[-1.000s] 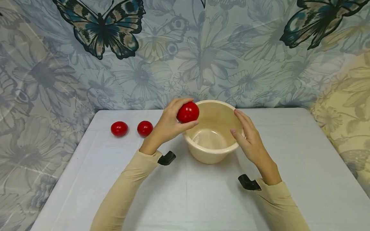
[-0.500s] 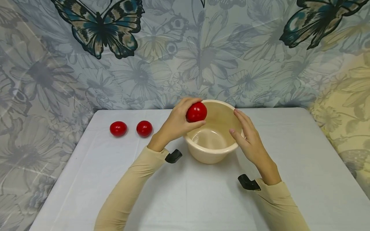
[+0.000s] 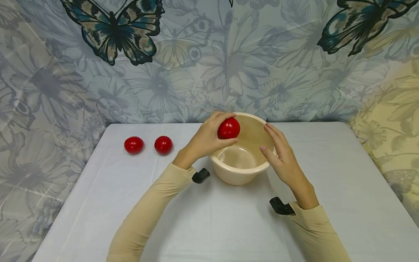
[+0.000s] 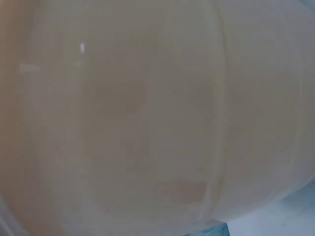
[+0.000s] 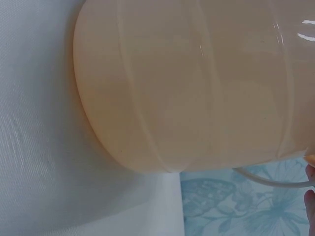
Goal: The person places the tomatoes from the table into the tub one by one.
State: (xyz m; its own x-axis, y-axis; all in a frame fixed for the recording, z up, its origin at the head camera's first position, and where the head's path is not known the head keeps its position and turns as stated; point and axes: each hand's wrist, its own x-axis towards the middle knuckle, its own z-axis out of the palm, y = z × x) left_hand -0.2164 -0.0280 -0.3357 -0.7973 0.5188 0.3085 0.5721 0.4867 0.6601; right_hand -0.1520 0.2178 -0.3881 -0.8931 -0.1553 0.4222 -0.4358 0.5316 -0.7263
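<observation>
A cream plastic bowl stands on the white table at the back centre, with nothing inside it. My left hand grips a red tomato and holds it over the bowl's left rim. The fingers of my right hand rest against the bowl's right rim. Two more red tomatoes lie side by side on the table to the left. The bowl's outer wall fills the left wrist view, and the same wall fills most of the right wrist view.
The white table runs back to a wall hung with a butterfly and flower cloth. The two loose tomatoes lie near the table's back left corner.
My left hand has carried the tomato rightward, from beside the bowl's left rim to over it. The right hand and the bowl have stayed put.
</observation>
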